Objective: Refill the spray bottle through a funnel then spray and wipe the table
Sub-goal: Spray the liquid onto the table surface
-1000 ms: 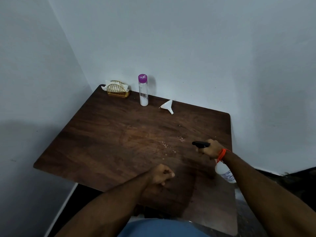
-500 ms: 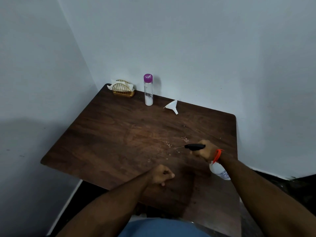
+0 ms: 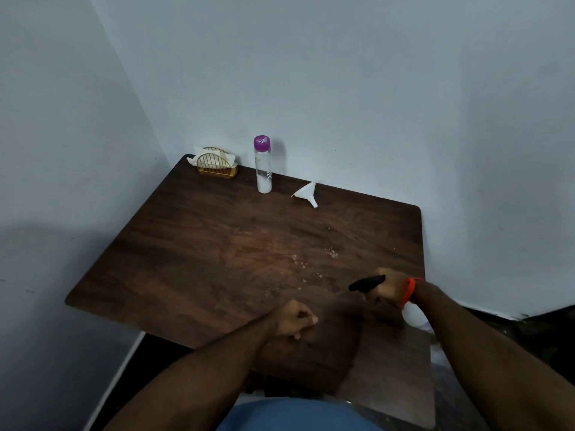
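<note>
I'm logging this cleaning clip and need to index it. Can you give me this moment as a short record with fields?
right hand: right hand grips the spray bottle, black nozzle pointing left over the table
left hand: left hand curled, holding nothing, above the table's near part
funnel: funnel on its side near the back edge
back-left corner: purple-capped bottle upright; napkin holder
tabletop: pale droplets or specks

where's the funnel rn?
In the head view the white funnel lies on its side near the far edge of the table, close to the back wall, just right of the purple-capped bottle, far from both hands.
</note>
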{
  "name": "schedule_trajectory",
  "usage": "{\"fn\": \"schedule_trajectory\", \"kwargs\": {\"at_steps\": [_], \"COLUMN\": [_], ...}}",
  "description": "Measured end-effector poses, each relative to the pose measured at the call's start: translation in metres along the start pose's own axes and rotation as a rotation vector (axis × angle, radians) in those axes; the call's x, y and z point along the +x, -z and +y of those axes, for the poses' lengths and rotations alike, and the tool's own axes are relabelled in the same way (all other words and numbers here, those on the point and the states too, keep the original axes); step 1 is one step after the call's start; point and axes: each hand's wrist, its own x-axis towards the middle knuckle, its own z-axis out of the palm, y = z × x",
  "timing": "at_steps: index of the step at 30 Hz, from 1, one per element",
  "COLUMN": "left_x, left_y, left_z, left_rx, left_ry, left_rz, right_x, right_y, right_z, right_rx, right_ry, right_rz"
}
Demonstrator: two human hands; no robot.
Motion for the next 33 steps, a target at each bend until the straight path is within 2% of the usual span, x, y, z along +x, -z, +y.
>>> {"fn": "schedule_trajectory", "kwargs": {"at_steps": [6, 12, 21, 27, 33], "left_x": [-0.001, -0.005, -0.012, -0.014, -0.008], "left_y": [0.002, 0.005, 0.012, 0.024, 0.034], "left_z": [-0.002, -0.005, 0.007, 0.016, 0.031], "left_rx": [0.013, 0.03, 0.003, -0.041, -0.109], "left_ry": [-0.004, -0.007, -0.013, -0.012, -0.021], "left_rz": [0.008, 0.044, 0.115, 0.12, 0.144], "right_x": [0.002, -0.005, 0.018, 0.052, 0.07], "right_y": [0.005, 0.006, 0.0, -0.004, 0.012], "right_z": [0.017, 0.006, -0.035, -0.044, -0.042], "right_rx": [0.01, 0.419, 0.706, 0.714, 0.602], "right_ry": [-0.004, 0.142, 0.349, 0.227, 0.154], "right_rz": [0.059, 0.276, 0.604, 0.844, 0.851]}}
